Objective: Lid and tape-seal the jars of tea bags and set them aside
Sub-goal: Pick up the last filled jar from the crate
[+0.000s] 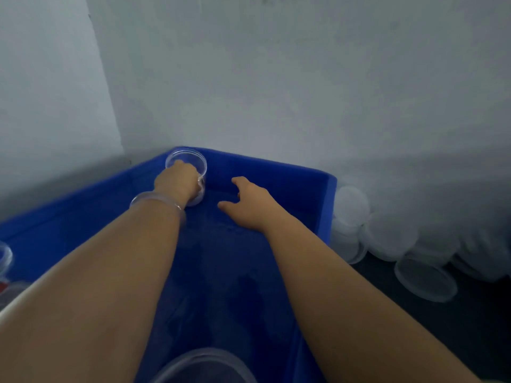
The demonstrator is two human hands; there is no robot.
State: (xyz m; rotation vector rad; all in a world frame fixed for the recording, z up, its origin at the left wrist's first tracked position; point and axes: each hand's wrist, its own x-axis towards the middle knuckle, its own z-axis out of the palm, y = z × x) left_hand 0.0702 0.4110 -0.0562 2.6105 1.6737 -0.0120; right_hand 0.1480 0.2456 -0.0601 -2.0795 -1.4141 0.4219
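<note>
At the far left corner of the large blue plastic crate (276,164) stands the small clear round plastic jar (190,158), upright and close against both walls. Your left hand (178,179) is wrapped round its near side, fingers curled on the wall of the jar, so you are gripping it. Something pale shows through the clear wall low down beside your fingers, but the blur is too heavy to tell what it is. The jar's round top rim reads as a bright ring, and you cannot tell from this view whether a lid sits on it or whether any tape is on it.

Your right hand (250,203) is over the crate floor just to the right of the jar, apart from it — fingers spread and relaxed, holding nothing. Whether it touches the floor cannot be told.

A clear bangle (154,199) sits on your left wrist. At the bottom edge, the rim of a larger clear round container (204,363) shows inside the crate — its contents are not visible. Outside the crate's right wall, a heap of clear round plastic lids (387,236) lies against the pale wall (304,78). At the left edge, part of another clear jar (4,255) shows.
</note>
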